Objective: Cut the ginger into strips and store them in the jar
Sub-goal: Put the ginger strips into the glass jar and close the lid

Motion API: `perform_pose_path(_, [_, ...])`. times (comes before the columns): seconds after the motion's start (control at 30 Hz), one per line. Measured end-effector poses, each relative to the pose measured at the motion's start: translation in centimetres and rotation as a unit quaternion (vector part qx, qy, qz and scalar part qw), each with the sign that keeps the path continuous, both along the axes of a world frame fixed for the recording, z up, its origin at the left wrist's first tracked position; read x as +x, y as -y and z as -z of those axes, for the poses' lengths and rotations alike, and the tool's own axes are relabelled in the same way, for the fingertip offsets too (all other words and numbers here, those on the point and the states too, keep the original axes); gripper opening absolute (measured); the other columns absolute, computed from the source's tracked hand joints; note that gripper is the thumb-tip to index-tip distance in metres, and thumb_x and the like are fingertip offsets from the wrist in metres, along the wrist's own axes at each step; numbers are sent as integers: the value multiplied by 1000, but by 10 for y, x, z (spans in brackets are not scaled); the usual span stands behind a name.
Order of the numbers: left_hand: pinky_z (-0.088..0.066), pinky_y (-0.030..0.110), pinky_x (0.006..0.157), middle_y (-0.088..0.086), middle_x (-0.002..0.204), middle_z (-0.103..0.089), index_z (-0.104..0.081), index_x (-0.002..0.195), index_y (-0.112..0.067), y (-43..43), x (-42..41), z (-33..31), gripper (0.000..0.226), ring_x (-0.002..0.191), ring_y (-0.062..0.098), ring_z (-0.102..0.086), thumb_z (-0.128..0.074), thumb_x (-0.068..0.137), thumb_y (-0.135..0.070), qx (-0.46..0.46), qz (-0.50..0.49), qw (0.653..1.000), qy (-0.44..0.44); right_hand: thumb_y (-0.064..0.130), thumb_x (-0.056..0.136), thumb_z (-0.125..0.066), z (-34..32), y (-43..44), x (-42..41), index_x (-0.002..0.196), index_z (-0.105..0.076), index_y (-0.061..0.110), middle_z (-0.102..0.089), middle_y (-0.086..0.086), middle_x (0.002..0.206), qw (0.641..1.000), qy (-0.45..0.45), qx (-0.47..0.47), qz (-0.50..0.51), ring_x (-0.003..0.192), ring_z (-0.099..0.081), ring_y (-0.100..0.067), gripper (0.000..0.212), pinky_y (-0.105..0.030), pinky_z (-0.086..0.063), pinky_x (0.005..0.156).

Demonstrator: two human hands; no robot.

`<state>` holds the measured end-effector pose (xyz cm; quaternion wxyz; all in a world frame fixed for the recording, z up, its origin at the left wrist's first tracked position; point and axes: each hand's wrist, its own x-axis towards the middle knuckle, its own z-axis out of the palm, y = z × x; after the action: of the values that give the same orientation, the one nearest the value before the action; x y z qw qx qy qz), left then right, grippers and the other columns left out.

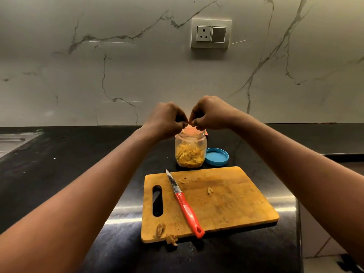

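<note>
A clear jar [190,149] stands open on the black counter behind the wooden cutting board [232,201], about half full of yellow ginger strips [189,155]. My left hand [165,120] and my right hand [211,114] hover side by side just above the jar's mouth, fingertips pinched together and nearly touching. Whether they hold ginger is too small to tell. A few loose strips [210,191] lie mid-board. A red-handled knife [185,203] rests diagonally on the board. The blue lid [216,157] lies upside down right of the jar.
Ginger scraps [160,230] sit at the board's near left corner, with more scraps [171,239] on the counter edge. A steel sink [11,141] is at far left. A wall socket [211,33] sits on the marble backsplash. The counter ends at the right.
</note>
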<state>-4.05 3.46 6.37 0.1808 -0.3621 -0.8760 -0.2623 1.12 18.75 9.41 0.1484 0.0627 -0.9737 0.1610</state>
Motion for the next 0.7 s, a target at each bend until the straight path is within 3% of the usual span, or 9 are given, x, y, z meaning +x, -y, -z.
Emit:
perform_pose_path(0.27, [-51,14,69,1,100,-73,-74,105,-12,19,27,2,17,77,2,-62,-71,89,-18,4,64,998,-2,14,81,-72,-3,-8,42,90,-74,15,-71,4,82,996,-87,0,-35,71,-65,-4,9,-20,-57,70])
perform_pose_path(0.4, [-59,19,69,5,115,-71,-75,97,-10,26,52,18,15,73,2,-66,-77,83,-16,10,111,993,-48,13,80,-73,17,-12,91,90,-74,17,-71,9,83,998,11,-21,-55,74,-67,-2,11,-20,-57,72])
perform_pose_path(0.53, [-61,24,74,9,135,-61,-74,104,-8,26,55,29,25,85,8,-68,-80,81,-16,27,108,992,-54,18,80,-74,43,-2,106,92,-73,21,-68,11,85,996,71,3,-55,75,-65,-1,13,-24,-58,73])
perform_pose_path(0.6, [-61,24,73,10,128,-66,-74,102,-7,28,56,33,24,85,12,-71,-80,80,-14,56,112,989,-72,23,80,-74,51,5,107,97,-71,24,-66,12,90,992,107,26,-59,80,-62,0,18,-22,-56,76])
perform_pose_path(0.7, [-60,23,66,3,96,-74,-76,92,-9,39,64,40,15,74,7,-70,-81,79,-14,68,154,981,-96,30,80,-74,62,10,108,105,-70,27,-66,13,97,980,172,58,-77,86,-60,0,26,-20,-53,78])
